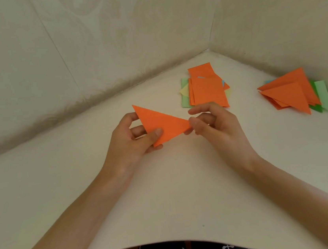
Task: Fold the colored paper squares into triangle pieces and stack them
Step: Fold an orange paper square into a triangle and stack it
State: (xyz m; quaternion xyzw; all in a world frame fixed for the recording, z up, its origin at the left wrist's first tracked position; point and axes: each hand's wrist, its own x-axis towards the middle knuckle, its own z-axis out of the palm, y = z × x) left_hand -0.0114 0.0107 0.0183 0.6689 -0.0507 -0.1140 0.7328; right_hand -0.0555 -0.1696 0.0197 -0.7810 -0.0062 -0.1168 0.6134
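I hold an orange paper triangle [162, 122] above the white table, near its middle. My left hand [134, 138] grips its left side, thumb on top and fingers underneath. My right hand [212, 120] pinches its right tip between thumb and fingers. Behind my right hand lies a pile of flat paper squares [206, 90], orange on top, with green, yellow and blue edges showing below. At the far right rests a stack of folded triangles [291, 92], orange on top and green beneath.
The white table [176, 184] sits in a corner, with patterned walls [107, 38] close behind and on the right. Its curved front edge [173, 242] runs near my body, where dark patterned fabric shows.
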